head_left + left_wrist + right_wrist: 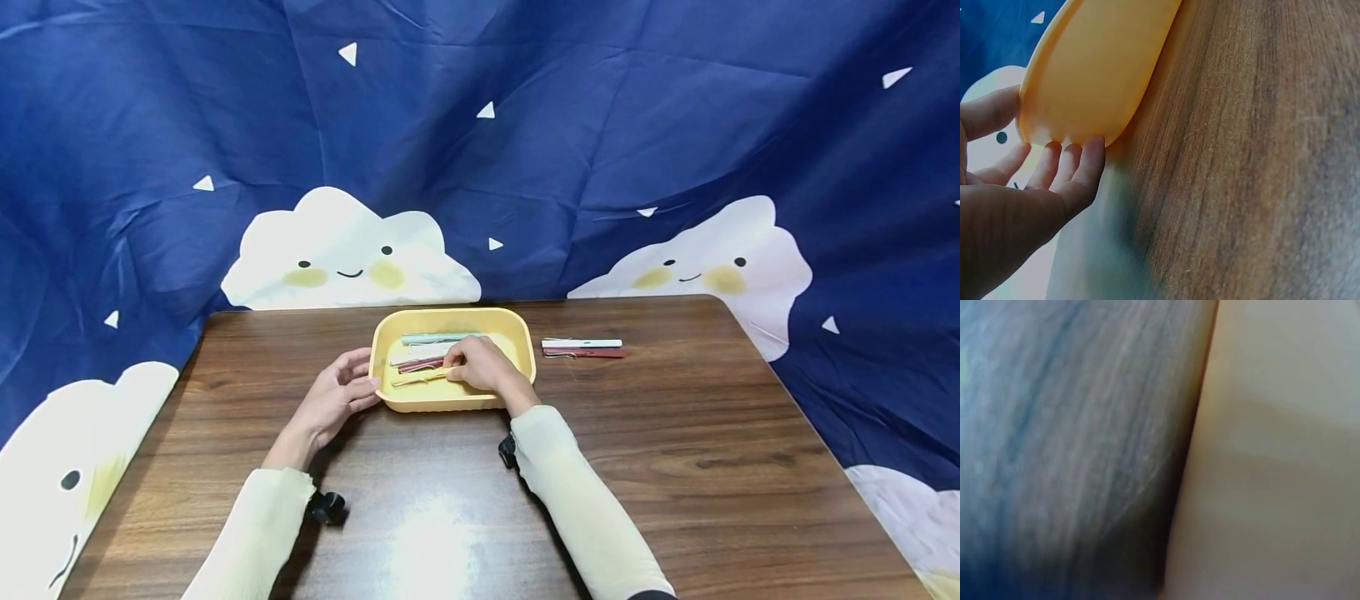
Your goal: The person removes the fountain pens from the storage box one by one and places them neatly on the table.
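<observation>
A pale yellow plastic bin (pixel 442 405) stands near the table's back edge. Several pens lie inside it: a light teal pen (pixel 427 339), a white one partly covered by my hand, a dark red pen (pixel 420 365) and, nearest the front, a yellow pen (pixel 420 379). My right hand (pixel 483 365) reaches over the front wall and pinches the right end of the yellow pen. At the bin's left end, my left hand (pixel 341 396) touches the outer wall with extended fingertips, also seen close in the left wrist view. The right wrist view shows only blurred wall and table.
Right of the bin, a white pen (pixel 585 343) and a dark red pen (pixel 588 353) lie side by side on the brown wooden table (pixel 675 433). A blue curtain (pixel 525 167) with white clouds hangs behind the table.
</observation>
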Action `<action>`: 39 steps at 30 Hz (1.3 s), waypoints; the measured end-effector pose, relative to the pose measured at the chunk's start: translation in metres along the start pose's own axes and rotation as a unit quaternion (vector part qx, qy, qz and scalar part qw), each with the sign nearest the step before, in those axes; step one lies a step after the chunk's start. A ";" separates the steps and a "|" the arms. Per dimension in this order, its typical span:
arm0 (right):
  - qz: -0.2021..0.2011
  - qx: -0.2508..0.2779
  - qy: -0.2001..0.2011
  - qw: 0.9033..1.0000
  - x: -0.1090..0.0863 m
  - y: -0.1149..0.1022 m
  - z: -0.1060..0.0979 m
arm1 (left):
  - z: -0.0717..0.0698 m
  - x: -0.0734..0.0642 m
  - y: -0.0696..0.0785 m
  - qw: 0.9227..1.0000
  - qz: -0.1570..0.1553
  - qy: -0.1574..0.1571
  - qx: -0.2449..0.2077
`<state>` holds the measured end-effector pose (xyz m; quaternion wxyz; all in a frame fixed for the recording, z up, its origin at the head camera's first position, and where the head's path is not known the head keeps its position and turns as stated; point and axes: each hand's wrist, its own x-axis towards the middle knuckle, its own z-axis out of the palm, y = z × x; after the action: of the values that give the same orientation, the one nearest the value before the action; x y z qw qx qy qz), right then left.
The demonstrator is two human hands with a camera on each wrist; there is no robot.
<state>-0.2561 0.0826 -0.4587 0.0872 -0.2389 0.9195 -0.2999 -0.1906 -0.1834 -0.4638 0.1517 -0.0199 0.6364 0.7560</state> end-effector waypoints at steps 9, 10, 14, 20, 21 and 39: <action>-0.013 -0.001 0.015 1.000 -0.001 0.001 -0.006 | 0.000 0.000 0.001 1.000 0.000 -0.002 -0.001; -0.012 0.001 0.016 1.000 -0.001 0.001 -0.007 | 0.000 0.000 0.001 1.000 0.000 -0.003 0.000; -0.007 0.007 0.024 1.000 -0.004 -0.001 -0.013 | 0.000 0.000 0.002 1.000 0.002 -0.004 0.001; -0.008 0.013 0.041 0.999 -0.009 -0.003 -0.020 | -0.001 0.000 0.000 1.000 -0.002 0.001 0.001; -0.009 0.012 0.044 0.999 -0.010 -0.002 -0.021 | -0.001 0.001 0.000 1.000 -0.003 0.001 0.001; -0.031 0.003 0.061 0.998 -0.024 0.005 -0.045 | -0.001 0.001 0.000 1.000 -0.008 0.001 -0.001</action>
<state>-0.2505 0.1211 -0.4245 0.0227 -0.2488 0.9141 -0.3195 -0.1919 -0.1843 -0.4638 0.1570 -0.0260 0.6361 0.7551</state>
